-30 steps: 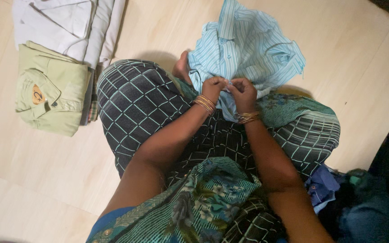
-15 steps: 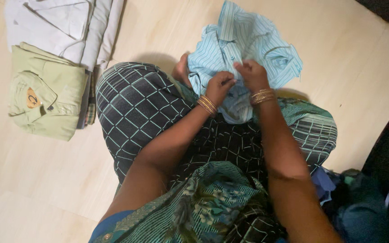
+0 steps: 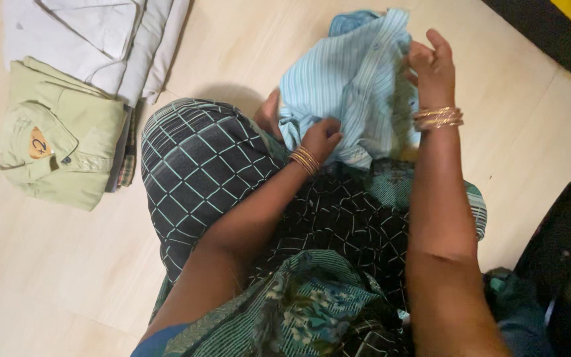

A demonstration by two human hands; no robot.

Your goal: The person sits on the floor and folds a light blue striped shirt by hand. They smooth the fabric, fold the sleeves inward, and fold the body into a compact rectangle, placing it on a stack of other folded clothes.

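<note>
A light blue striped shirt [image 3: 351,86] lies crumpled over my lap and the floor in front of me. My left hand [image 3: 322,137] grips its lower edge near my knee. My right hand [image 3: 433,63] is raised higher and pinches the shirt's right side, pulling the cloth up. Gold bangles sit on both wrists. My legs are crossed under a dark checked skirt [image 3: 199,158].
A folded pale green shirt [image 3: 61,139] lies on a stack of folded clothes at the left, with folded white garments [image 3: 100,33] behind it. A dark heap of clothes [image 3: 536,304] sits at the lower right. The floor [image 3: 61,264] is pale tile.
My right hand has moved up and to the right along the shirt, lifting its side. My left hand has stayed near my knee, holding the cloth.
</note>
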